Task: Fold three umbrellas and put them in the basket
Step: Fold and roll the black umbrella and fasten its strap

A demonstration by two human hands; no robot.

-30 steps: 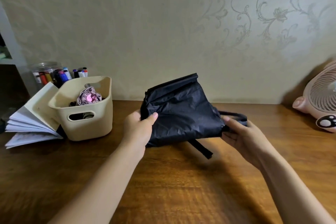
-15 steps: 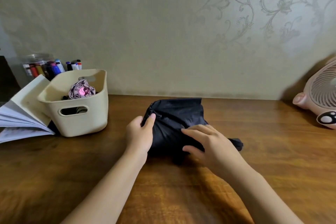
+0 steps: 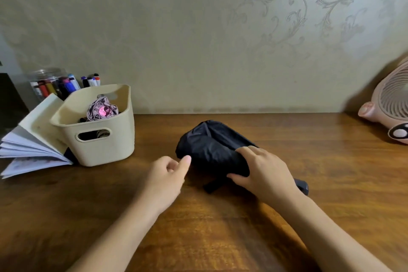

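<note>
Black umbrella (image 3: pixel 209 146) lies on bench (image 3: pixel 287 216). Right hand (image 3: pixel 265 174): fingers curled round it, gripping. Left hand (image 3: pixel 167 174): fingers loosely curled, empty, just beside it. Basket (image 3: pixel 106 148) stands apart, left.

The black umbrella (image 3: pixel 207 146), held up in both hands a second ago, now lies on the desk (image 3: pixel 220 232) as a tighter roll reaching away beyond the grip. The right hand (image 3: pixel 265 172), flat on top half a second ago, has curled round the roll's near end. The left hand (image 3: pixel 167 174) has let go and sits loosely curled just left of that grip.
</note>
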